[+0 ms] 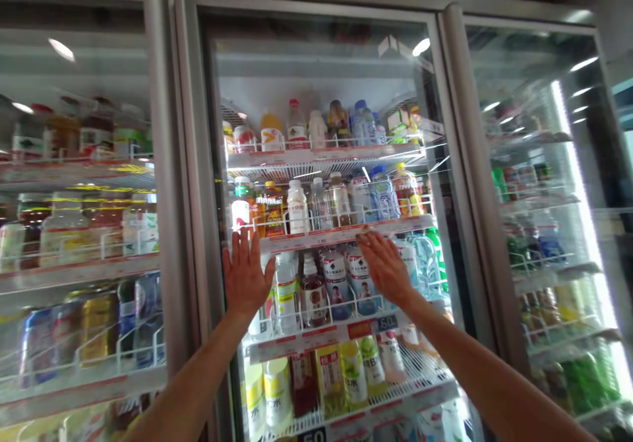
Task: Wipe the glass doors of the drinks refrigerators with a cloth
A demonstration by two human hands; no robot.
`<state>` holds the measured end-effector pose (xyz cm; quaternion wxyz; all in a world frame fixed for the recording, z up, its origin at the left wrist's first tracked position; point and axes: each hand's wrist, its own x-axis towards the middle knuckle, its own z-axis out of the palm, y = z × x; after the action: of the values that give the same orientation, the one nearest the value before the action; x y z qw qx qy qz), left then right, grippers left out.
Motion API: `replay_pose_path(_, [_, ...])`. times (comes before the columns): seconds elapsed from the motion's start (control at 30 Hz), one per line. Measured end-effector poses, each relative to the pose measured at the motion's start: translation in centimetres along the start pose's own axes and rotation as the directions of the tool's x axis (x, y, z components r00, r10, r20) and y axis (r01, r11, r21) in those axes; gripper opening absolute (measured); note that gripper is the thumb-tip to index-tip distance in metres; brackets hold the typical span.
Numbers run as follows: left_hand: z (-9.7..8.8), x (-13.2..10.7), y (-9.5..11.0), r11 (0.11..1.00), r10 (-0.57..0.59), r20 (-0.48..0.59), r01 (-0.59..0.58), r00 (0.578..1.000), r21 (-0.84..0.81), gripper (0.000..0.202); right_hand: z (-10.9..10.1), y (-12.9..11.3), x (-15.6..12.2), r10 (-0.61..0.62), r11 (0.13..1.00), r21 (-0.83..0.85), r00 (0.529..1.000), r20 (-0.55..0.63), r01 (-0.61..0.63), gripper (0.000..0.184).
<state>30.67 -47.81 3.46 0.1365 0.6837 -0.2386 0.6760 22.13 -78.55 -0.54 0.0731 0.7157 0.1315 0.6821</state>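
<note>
My left hand is raised with its fingers spread, palm toward the closed glass door of a drinks fridge, near the door's left side. It appears to rest on the glass. To its right, my right hand is up against the same pane with its fingers stretched forward and close together. A small pale brownish bit shows at those fingertips, too blurred to name. Behind the glass, labelled bottles stand on a wire-fronted shelf, partly covered by my hands.
Metal door frames divide this door from the left glass door and the right glass door. More shelves of bottles and cans stand behind them. A price tag sits on a shelf edge. Ceiling lights reflect in the glass.
</note>
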Motion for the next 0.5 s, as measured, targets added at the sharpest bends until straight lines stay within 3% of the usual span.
replay_pose_path(0.03, [0.0, 0.0, 0.0, 1.0, 0.001, -0.001, -0.001, 1.0, -0.001, 0.065, -0.3, 1.5, -0.1, 0.09, 0.995, -0.033, 0.994, -0.059, -0.092, 0.051])
replay_pose_path(0.1, [0.1, -0.1, -0.3, 1.0, 0.008, -0.003, -0.008, 1.0, 0.003, 0.065, -0.5, 4.1, 0.0, 0.312, 0.94, -0.062, 0.92, -0.237, -0.335, 0.048])
replay_pose_path(0.17, [0.1, -0.2, -0.6, 1.0, 0.015, -0.009, -0.015, 1.0, 0.013, 0.066, -0.1, 4.2, 0.6, 0.427, 0.891, -0.014, 0.845, -0.322, -0.455, 0.05])
replay_pose_path(0.2, [0.1, -0.1, -0.7, 1.0, 0.023, -0.017, -0.023, 1.0, 0.017, 0.066, 0.3, 3.1, 1.0, 0.431, 0.895, 0.024, 0.851, -0.299, -0.445, 0.052])
replay_pose_path(0.27, [0.1, 0.0, -0.1, 0.998, 0.06, -0.055, -0.06, 0.997, 0.01, 0.065, 1.3, -1.0, 1.9, 0.352, 0.934, 0.118, 0.922, -0.159, -0.337, 0.055])
replay_pose_path(0.33, [0.2, 0.2, 1.7, 0.986, 0.154, -0.099, -0.159, 0.983, -0.044, 0.064, 2.2, -5.6, 2.7, 0.285, 0.933, 0.241, 0.958, -0.041, -0.267, 0.057])
replay_pose_path(0.43, [0.8, 0.3, 7.0, 0.901, 0.361, -0.131, -0.381, 0.923, -0.206, 0.063, 2.6, -10.0, 3.2, 0.364, 0.826, 0.457, 0.931, 0.017, -0.332, 0.055])
replay_pose_path(0.5, [1.6, 0.2, 10.8, 0.864, 0.418, -0.111, -0.432, 0.902, -0.257, 0.059, 2.1, -10.4, 3.0, 0.44, 0.691, 0.615, 0.896, 0.06, -0.38, 0.054])
